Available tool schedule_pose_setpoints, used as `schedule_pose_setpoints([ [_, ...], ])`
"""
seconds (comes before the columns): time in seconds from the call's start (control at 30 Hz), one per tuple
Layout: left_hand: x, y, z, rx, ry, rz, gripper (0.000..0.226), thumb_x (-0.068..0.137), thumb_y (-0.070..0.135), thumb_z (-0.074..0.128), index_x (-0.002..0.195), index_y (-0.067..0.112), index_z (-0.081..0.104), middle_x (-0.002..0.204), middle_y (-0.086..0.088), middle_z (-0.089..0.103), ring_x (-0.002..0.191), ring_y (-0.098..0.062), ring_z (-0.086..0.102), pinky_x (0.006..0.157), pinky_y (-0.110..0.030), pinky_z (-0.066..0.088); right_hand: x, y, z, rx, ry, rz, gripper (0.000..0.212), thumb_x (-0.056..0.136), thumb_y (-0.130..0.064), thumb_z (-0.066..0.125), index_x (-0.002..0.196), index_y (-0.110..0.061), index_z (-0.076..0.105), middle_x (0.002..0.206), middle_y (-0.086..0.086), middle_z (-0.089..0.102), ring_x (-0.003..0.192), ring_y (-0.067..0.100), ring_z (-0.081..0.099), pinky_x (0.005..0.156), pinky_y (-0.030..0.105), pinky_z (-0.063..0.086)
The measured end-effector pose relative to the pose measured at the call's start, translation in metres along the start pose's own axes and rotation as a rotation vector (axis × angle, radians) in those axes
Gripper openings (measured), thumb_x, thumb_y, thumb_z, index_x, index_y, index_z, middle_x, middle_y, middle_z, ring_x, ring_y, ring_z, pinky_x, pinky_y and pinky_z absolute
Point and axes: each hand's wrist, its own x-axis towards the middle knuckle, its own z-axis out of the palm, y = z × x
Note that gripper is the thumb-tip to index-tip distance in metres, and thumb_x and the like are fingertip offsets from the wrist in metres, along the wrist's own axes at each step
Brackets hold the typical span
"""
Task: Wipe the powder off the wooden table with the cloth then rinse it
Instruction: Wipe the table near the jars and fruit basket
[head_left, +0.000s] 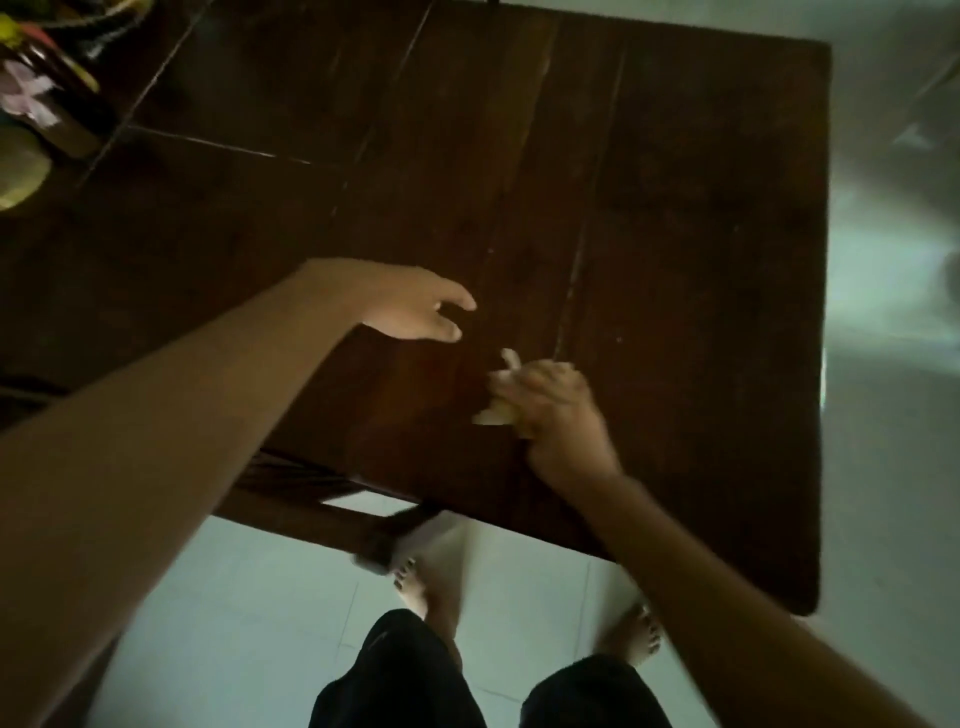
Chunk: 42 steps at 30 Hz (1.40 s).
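Observation:
A dark wooden table (675, 182) fills most of the head view. My right hand (558, 415) presses a small pale cloth (498, 400) onto the tabletop near the front edge; the cloth sticks out to the left of my fingers. My left hand (415, 306) hovers just above the wood to the upper left of the cloth, fingers spread, holding nothing. Faint pale specks show along the plank seams; no clear patch of powder is visible in this dim, blurred frame.
A jar with a pink flower label (36, 98) and a yellow-green object (15, 176) stand at the far left. A wooden chair or bench (311, 499) sits under the table's front edge. My bare feet stand on the pale tiled floor (234, 597).

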Motion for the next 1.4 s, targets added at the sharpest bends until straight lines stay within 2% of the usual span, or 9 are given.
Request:
schedule_pose_setpoints([
  [0.07,0.006,0.056,0.016,0.006,0.006,0.000,0.051,0.101,0.040,0.049,0.149,0.036,0.033,0.154,0.001,0.036,0.134,-0.020,0.042,0.094,-0.030,0.035,-0.010,-0.013,0.008,-0.013,-0.116,-0.242,0.052,0.082,-0.003,0.054,0.123,-0.032,0.067,0.137,-0.010,0.058,0.137,0.017,0.042,0.118,0.042,0.024],
  [0.2,0.029,0.118,0.072,-0.029,0.040,-0.075,0.058,0.100,0.044,0.048,0.152,0.038,0.024,0.160,-0.004,0.024,0.142,-0.027,0.031,0.109,-0.042,0.033,-0.062,0.035,-0.033,0.006,-0.490,-0.369,0.056,0.088,-0.004,0.057,0.130,-0.042,0.059,0.149,-0.019,0.045,0.148,0.005,0.021,0.124,0.042,0.008],
  [0.47,0.072,0.208,0.162,-0.113,0.158,-0.263,0.085,0.096,0.063,0.032,0.141,0.041,-0.037,0.141,-0.019,-0.052,0.133,-0.045,-0.041,0.108,-0.072,-0.011,-0.123,0.206,-0.163,-0.067,-0.269,-0.053,0.068,0.087,0.001,0.062,0.140,-0.041,0.050,0.152,-0.010,0.042,0.149,0.019,0.026,0.122,0.053,0.018],
  [0.63,0.086,0.223,0.168,-0.191,0.263,-0.307,0.090,0.099,0.045,0.044,0.134,0.054,-0.039,0.138,-0.011,-0.057,0.129,-0.040,-0.047,0.107,-0.071,-0.015,-0.079,0.222,-0.167,-0.174,-0.139,0.082,0.058,0.100,-0.016,0.050,0.153,-0.029,0.032,0.158,-0.002,0.034,0.151,0.029,0.020,0.121,0.054,0.019],
  [0.83,0.098,0.223,0.164,-0.243,0.324,-0.342,0.103,0.092,0.040,0.060,0.133,0.062,-0.032,0.140,-0.004,-0.057,0.131,-0.038,-0.047,0.105,-0.073,-0.015,-0.041,0.243,-0.187,-0.135,-0.317,-0.284,0.045,0.101,-0.028,0.040,0.145,-0.034,0.046,0.155,-0.008,0.042,0.148,0.018,0.029,0.120,0.044,0.023],
  [1.03,0.106,0.226,0.147,-0.319,0.321,-0.420,0.121,0.075,0.031,0.078,0.133,0.071,-0.020,0.146,0.002,-0.050,0.135,-0.036,-0.043,0.103,-0.075,-0.015,0.010,0.253,-0.214,-0.036,-0.392,-0.209,0.039,0.094,-0.027,0.063,0.133,-0.029,0.059,0.135,-0.007,0.058,0.125,0.013,0.051,0.099,0.041,0.047],
  [1.17,0.104,0.234,0.134,-0.389,0.343,-0.481,0.111,0.073,0.035,0.077,0.138,0.069,-0.007,0.155,-0.001,-0.035,0.144,-0.038,-0.026,0.109,-0.069,-0.006,0.060,0.230,-0.240,0.241,-0.435,0.098,0.032,0.097,-0.027,0.060,0.129,-0.027,0.060,0.112,-0.011,0.067,0.092,-0.002,0.064,0.074,0.009,0.049],
  [1.3,0.106,0.257,0.089,-0.666,0.562,-0.414,0.056,0.086,0.056,0.048,0.139,0.042,0.043,0.154,-0.002,0.033,0.142,-0.023,0.029,0.115,-0.048,0.026,0.112,0.233,-0.282,0.678,-0.497,0.391,0.023,0.102,-0.027,0.053,0.122,-0.030,0.065,0.103,-0.003,0.074,0.095,0.019,0.071,0.079,0.036,0.058],
  [1.4,0.116,0.294,0.030,-0.826,0.695,-0.252,0.041,0.094,0.035,0.057,0.134,0.036,0.050,0.137,0.015,0.048,0.130,-0.003,0.040,0.103,-0.026,0.036,0.152,0.254,-0.321,0.987,-0.509,0.510,0.029,0.103,-0.024,0.049,0.129,-0.019,0.061,0.122,0.009,0.068,0.114,0.031,0.065,0.092,0.047,0.054],
])
